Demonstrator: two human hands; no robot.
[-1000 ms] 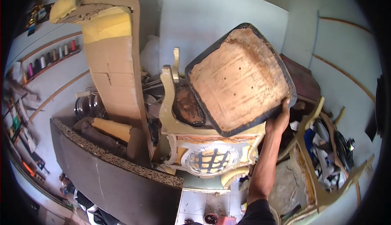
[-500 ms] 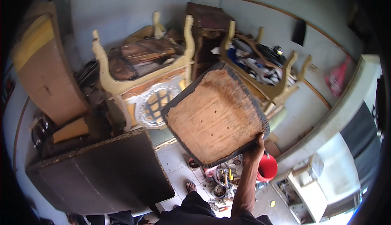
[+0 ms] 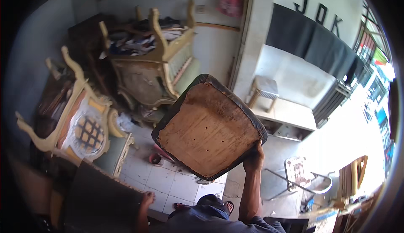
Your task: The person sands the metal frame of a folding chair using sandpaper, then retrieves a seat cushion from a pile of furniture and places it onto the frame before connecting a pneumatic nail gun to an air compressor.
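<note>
My right hand (image 3: pixel 253 157) grips the lower right corner of a square seat panel (image 3: pixel 208 129), held up with its worn brown board facing me and dark covering wrapped round the edges. My left hand (image 3: pixel 147 198) is low at the centre-left, fingers curled, beside the edge of a large dark board (image 3: pixel 101 195); whether it holds anything is too small to tell. Beyond the board, a carved cream chair frame (image 3: pixel 73 106) with a lattice oval lies tipped over.
An upturned armchair (image 3: pixel 153 79) is piled with fabric at the back. A small stool (image 3: pixel 263 90) stands on a low cabinet (image 3: pixel 290 117) below black wall letters. A folding chair (image 3: pixel 296 174) is at the right, by a bright doorway. A small pot (image 3: pixel 155 159) sits on tiles (image 3: pixel 168 182).
My view has swung right from the piled furniture toward the doorway, the seat panel moving with my right hand. My left hand has come into view beside the dark board.
</note>
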